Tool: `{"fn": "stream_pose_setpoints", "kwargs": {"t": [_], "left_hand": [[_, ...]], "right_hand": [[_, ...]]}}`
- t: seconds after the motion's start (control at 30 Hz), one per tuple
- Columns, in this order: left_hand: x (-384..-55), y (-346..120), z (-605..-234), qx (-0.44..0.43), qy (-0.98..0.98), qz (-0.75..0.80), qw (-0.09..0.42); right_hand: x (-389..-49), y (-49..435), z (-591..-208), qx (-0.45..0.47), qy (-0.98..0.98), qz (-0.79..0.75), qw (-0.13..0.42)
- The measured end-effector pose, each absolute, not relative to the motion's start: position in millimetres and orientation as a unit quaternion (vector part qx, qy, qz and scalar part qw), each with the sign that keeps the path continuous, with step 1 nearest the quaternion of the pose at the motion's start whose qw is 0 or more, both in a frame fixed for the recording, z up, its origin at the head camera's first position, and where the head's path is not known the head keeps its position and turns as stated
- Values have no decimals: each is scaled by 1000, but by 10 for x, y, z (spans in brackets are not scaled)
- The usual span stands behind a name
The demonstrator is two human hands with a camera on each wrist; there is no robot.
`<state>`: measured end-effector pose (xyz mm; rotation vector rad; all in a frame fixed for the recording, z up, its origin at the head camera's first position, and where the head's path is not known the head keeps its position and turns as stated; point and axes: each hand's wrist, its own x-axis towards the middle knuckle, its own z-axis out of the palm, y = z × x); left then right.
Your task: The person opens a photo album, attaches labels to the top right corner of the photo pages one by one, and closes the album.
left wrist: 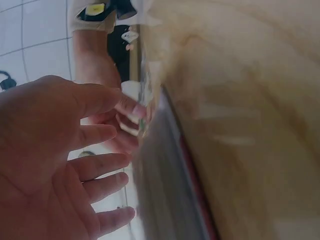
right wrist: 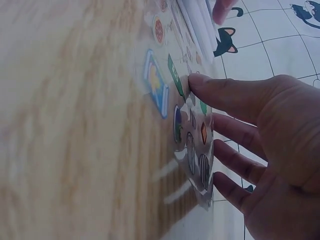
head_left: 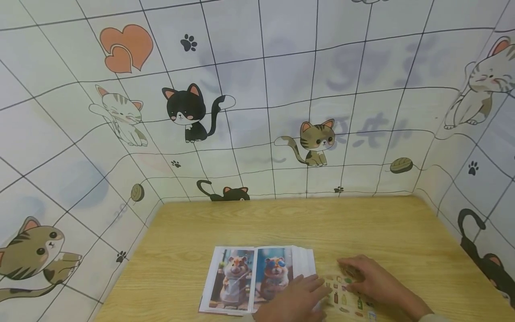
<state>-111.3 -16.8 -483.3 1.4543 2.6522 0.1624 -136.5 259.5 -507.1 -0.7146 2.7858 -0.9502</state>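
A photo album [head_left: 253,304] lies spread on the table, showing two pictures of hamsters in clothes. My left hand [head_left: 293,300] is over the lower right part of its right page, fingers extended toward a clear sticker sheet [head_left: 339,298]. In the left wrist view that hand [left wrist: 65,160] has straight, parted fingers beside the album's page edges [left wrist: 165,175]. The sheet carries small bottles and other food-like stickers. My right hand [head_left: 372,281] pinches its far right edge; in the right wrist view the thumb [right wrist: 200,82] lies on the sheet's face, with the fingers along its raised edge.
The wooden table [head_left: 281,223] is bounded on three sides by a white gridded covering [head_left: 249,103] printed with cartoon cats, paw prints and hearts. Stacked album pages [head_left: 304,264] stick out at the album's right, close to the sticker sheet.
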Motion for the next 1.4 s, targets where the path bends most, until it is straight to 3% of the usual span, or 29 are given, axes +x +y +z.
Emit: {"fn": "stream_pose_setpoints", "kwargs": {"t": [0.53, 0.87, 1.17, 1.4], "left_hand": [[-1075, 9, -4927, 464, 875, -8, 137], [-1043, -16, -4891, 455, 877, -11, 151], [-1039, -33, -4878, 460, 873, -2, 163], [-1037, -46, -4907, 464, 869, 3, 170]], "right_hand": [[-1348, 2580, -5066, -234, 915, -324, 53], [-1360, 2562, -5102, -258, 916, -306, 13], [-1389, 2577, -5075, -250, 882, -392, 72], [-1395, 2579, -5079, -222, 892, -389, 61]]}}
